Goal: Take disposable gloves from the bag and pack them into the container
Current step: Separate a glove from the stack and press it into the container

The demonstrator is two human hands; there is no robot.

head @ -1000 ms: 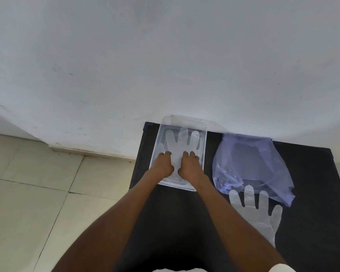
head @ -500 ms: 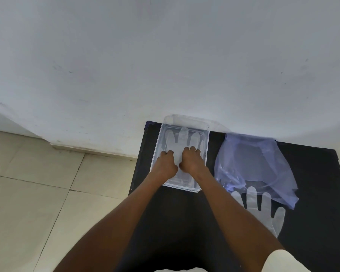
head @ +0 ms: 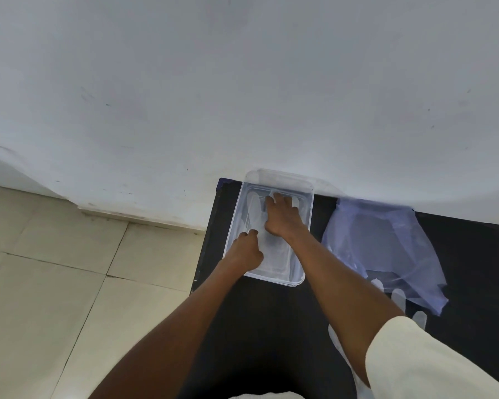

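A clear rectangular plastic container (head: 308, 223) stands at the back left of the black table (head: 271, 326). A see-through disposable glove (head: 254, 211) lies flat inside it. My right hand (head: 283, 217) presses flat on the glove's finger end at the container's far side. My left hand (head: 245, 251) rests with curled fingers on the glove near the container's left wall. To the right lies a bluish see-through plastic bag (head: 386, 243). Another see-through glove (head: 401, 300) lies on the table below the bag, partly hidden by my right arm.
A white wall rises directly behind the table. Beige floor tiles (head: 69, 283) spread to the left of the table's edge. The container's clear lid (head: 323, 182) seems to lean behind it against the wall.
My right hand has slid forward from the container's middle to its far end over the glove. My left hand has stayed near the left wall.
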